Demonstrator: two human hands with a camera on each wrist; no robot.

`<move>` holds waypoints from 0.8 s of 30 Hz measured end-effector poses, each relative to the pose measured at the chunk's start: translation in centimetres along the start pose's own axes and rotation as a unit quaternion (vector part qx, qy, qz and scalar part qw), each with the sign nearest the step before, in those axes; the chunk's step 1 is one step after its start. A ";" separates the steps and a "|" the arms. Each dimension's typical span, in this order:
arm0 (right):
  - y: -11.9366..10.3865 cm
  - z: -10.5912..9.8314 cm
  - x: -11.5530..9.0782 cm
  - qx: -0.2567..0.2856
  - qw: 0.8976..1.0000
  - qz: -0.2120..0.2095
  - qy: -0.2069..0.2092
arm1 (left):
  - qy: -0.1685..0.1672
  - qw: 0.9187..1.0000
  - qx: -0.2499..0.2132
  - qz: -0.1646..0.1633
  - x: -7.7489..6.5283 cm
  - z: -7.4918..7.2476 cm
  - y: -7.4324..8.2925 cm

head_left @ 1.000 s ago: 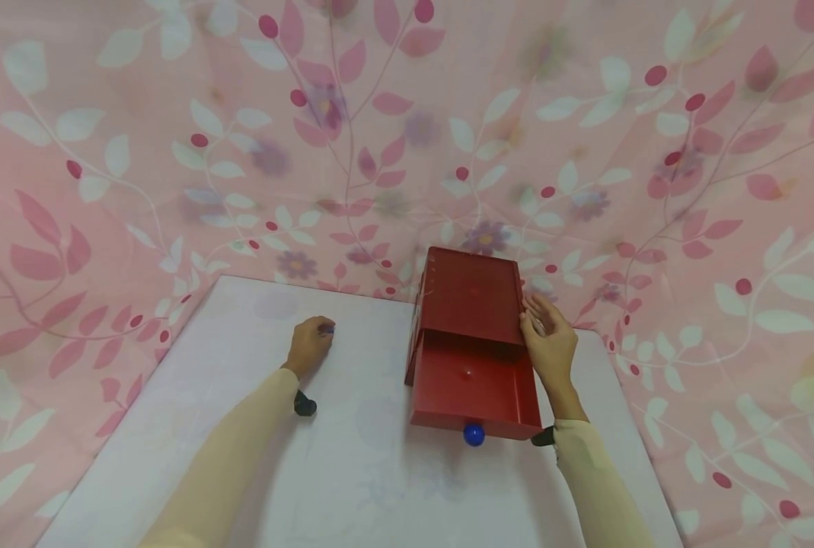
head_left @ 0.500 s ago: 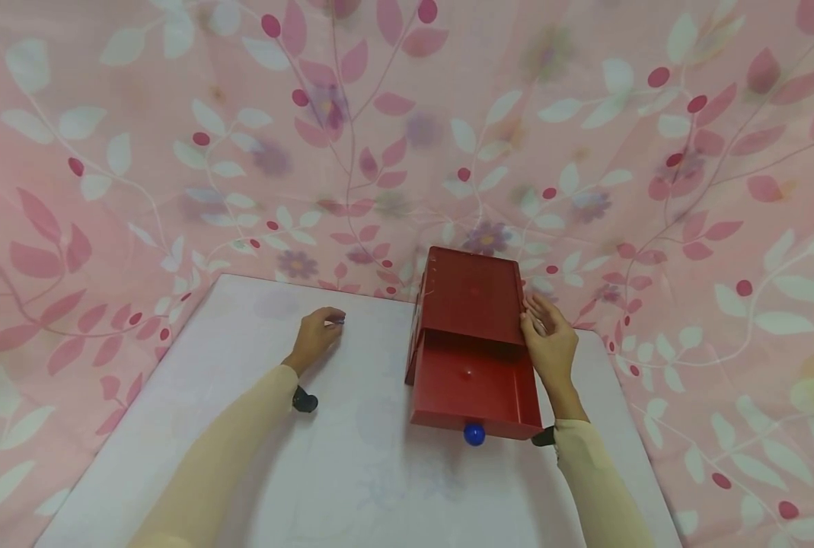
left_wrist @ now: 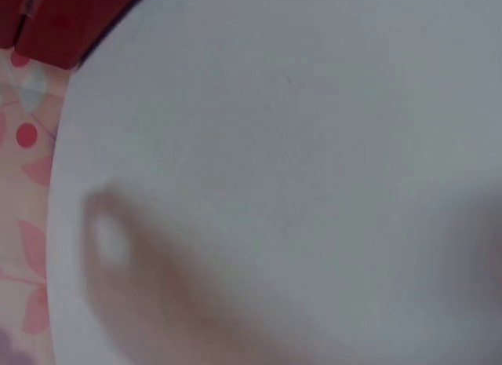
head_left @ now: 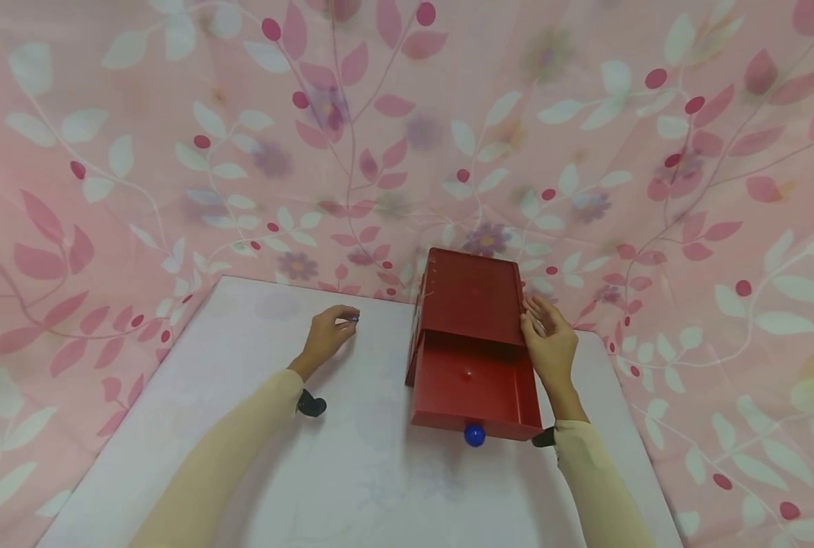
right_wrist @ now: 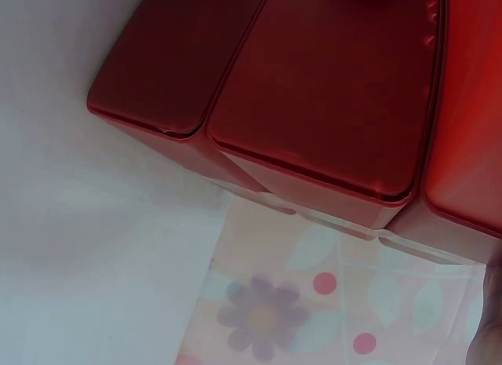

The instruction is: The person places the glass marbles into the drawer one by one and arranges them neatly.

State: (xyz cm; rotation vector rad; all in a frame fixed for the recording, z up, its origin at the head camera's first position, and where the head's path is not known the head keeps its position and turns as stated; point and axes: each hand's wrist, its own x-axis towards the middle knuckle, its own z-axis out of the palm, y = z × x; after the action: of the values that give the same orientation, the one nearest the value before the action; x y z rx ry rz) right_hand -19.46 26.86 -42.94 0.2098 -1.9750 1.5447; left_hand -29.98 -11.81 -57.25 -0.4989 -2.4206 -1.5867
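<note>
A red drawer cabinet (head_left: 471,297) stands on the white table, its top drawer (head_left: 467,377) pulled out, with a blue round knob (head_left: 474,435) in front. The inside of that drawer looks bare. My right hand (head_left: 552,346) rests along the cabinet's right side, fingers nearly straight. Left of the cabinet and apart from it, my left hand (head_left: 330,335) pinches a tiny bluish-dark object (head_left: 354,320) between thumb and fingertips; its kind is too small to tell. In the left wrist view my left hand (left_wrist: 165,302) is blurred. Lower drawers (right_wrist: 321,90) fill the right wrist view.
The white table (head_left: 352,487) spreads in front and to the left. A pink floral cloth (head_left: 352,137) rises behind the cabinet and at both sides. Dark wrist cameras (head_left: 311,404) sit under both sleeves.
My left hand has moved right and slightly away from me, towards the cabinet, with the tiny object at its fingertips. My right hand, the cabinet and the drawer have stayed still.
</note>
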 end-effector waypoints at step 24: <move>-0.1 0.0 0.0 -0.004 1.000 -0.006 -0.002 | 0.009 0.987 -0.134 0.084 -0.6 0.3 8.2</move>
State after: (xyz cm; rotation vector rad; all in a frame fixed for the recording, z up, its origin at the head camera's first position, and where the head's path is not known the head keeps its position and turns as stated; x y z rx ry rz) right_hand -19.39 26.84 -42.88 0.2214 -1.9798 1.5313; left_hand -26.23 -8.59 -50.65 -0.7107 -2.0987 -1.8401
